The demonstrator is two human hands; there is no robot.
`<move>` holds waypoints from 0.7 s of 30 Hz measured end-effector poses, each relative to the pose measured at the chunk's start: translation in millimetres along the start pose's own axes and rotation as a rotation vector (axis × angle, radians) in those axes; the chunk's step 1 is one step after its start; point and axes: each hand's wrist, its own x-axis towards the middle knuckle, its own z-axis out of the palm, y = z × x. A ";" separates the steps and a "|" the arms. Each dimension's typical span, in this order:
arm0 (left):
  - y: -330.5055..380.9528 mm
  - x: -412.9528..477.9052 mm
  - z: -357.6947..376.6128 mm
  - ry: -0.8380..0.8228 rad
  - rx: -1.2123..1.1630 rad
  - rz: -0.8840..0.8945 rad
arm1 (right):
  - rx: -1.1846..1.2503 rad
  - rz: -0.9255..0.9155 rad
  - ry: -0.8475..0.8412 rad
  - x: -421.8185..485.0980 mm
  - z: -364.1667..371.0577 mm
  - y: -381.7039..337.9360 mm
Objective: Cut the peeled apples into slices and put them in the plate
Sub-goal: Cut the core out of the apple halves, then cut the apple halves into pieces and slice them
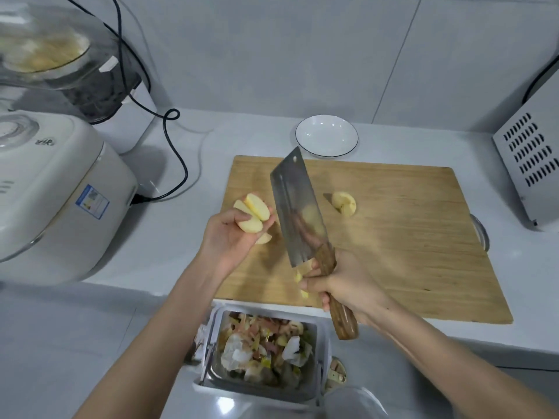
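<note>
Nearest the viewer, an open bin [260, 396] full of peelings and scraps stands below the counter [169, 243] edge. Above it, the right hand [341, 285] is wrapped round the wooden handle of a cleaver [298, 207], whose blade is raised off the board [393, 237] and tilts up and to the left; small apple bits [299, 277] lie just beside the thumb. To the left, the left hand [227, 237], palm up and lifted over the board's left edge, cups several apple slices [252, 213], fanned between fingers and thumb. One slice [265, 238] lies on the board just beneath that hand. Further back, a peeled apple piece [344, 204] rests on the board, well apart from both hands. Beyond the board's far edge sits the white plate [326, 136], holding no slices. A rice cooker [54, 192] stands far left, a vented appliance [532, 164] far right.
</note>
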 end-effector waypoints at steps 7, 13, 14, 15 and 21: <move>5.8 -9.2 -6.9 0.127 0.038 -0.041 | -0.135 -0.023 -0.052 -6.5 4.8 21.8; -7.8 4.7 -4.3 0.103 0.284 -0.050 | -0.103 -0.100 0.078 -6.5 -21.6 16.8; -14.7 10.4 0.9 0.104 0.346 -0.062 | -0.096 -0.104 0.108 -7.3 -30.5 14.5; -21.2 16.5 5.0 0.107 0.408 -0.072 | -0.088 -0.105 0.135 -8.1 -38.4 13.0; -97.4 65.8 40.9 -0.008 0.874 -0.084 | -0.104 -0.138 0.301 -5.9 -118.0 17.5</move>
